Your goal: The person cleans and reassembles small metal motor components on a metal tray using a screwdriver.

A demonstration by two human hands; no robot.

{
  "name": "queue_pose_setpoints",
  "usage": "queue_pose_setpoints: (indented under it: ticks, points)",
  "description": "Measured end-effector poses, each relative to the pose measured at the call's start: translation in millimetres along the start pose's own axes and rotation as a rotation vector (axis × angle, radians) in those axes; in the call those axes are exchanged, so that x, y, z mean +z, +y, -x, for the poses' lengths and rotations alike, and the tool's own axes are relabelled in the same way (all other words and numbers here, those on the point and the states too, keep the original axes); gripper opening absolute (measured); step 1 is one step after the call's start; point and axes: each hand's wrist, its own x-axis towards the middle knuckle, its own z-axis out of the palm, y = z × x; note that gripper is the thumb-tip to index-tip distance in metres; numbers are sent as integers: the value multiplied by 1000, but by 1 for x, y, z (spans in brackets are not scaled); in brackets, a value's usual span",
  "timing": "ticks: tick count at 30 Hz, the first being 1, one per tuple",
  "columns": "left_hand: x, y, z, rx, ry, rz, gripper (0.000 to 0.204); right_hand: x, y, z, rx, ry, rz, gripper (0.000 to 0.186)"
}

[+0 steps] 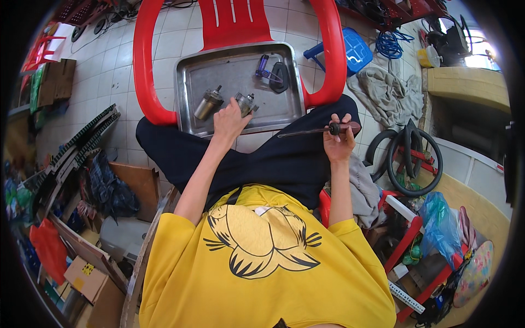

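A shallow metal tray [183, 71] rests on a red plastic chair in front of me. Inside it, my left hand [231, 121] has its fingers around the near side of a small metal motor [245, 103], possibly a starter motor; the hand partly hides it. A similar cylindrical motor [208, 105] lies just left of that hand. Toward the tray's far right are a purple tool-like piece [262, 66] and a flat black part [280, 77]. Above my right thigh, my right hand [339, 139] grips a screwdriver [306, 132] by its reddish handle, its long shaft pointing left.
The red chair [235, 24] surrounds the tray with its armrests. Beyond its right arm stand a blue stool [350, 50] and a coiled blue hose [391, 44]. A grey cloth [385, 93] and black tubes [414, 188] lie to the right. Cardboard boxes [87, 276] crowd the lower left.
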Motion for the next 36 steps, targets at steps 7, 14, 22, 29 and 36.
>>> queue_pose_setpoints:
  ticks: [7,14,22,29,36]
  points:
    - [-7,-2,6,1,-30,33,58,2,4,-2,-7,-1,-19,29]
    - [-32,3,23,1,-4,4,59,5,3,0,-2,7,-16,28]
    - [-53,-63,27,-53,418,-50,63,7,2,1,6,33,36,24]
    - [-11,-99,6,-18,256,176,65,4,4,1,5,66,33,22]
    - [-15,-94,3,-117,220,320,59,13,3,2,18,147,117,21]
